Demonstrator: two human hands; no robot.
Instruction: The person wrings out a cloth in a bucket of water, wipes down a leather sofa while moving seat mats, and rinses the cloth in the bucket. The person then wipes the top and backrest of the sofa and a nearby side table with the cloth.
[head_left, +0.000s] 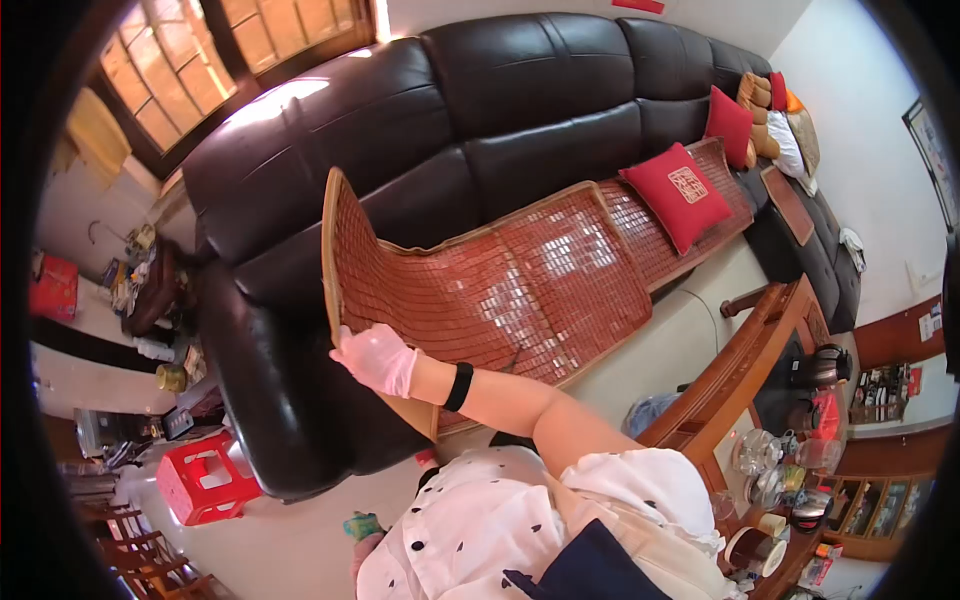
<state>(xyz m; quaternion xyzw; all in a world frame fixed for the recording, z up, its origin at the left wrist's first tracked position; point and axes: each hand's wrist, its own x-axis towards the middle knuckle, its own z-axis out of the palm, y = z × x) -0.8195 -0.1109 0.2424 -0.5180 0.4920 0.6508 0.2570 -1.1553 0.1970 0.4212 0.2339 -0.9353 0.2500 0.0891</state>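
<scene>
My right hand (376,360), in a pink glove, is closed on the edge of a reddish-brown tile seat mat (470,300) with a tan border. The mat's left end is lifted and curled upright off the dark leather sofa (545,80); the rest lies along the seat. My left hand (368,548) is low beside my body, mostly hidden by my white dotted shirt. At it is a crumpled green-blue cloth (362,525), which it seems to hold; its fingers are not clear.
A second mat (690,235) carries a red cushion (680,197). A carved wooden table (740,360) stands at the right, with glassware (757,452) and a kettle (825,365). A red plastic stool (205,478) stands on the floor at the left, near the sofa's end.
</scene>
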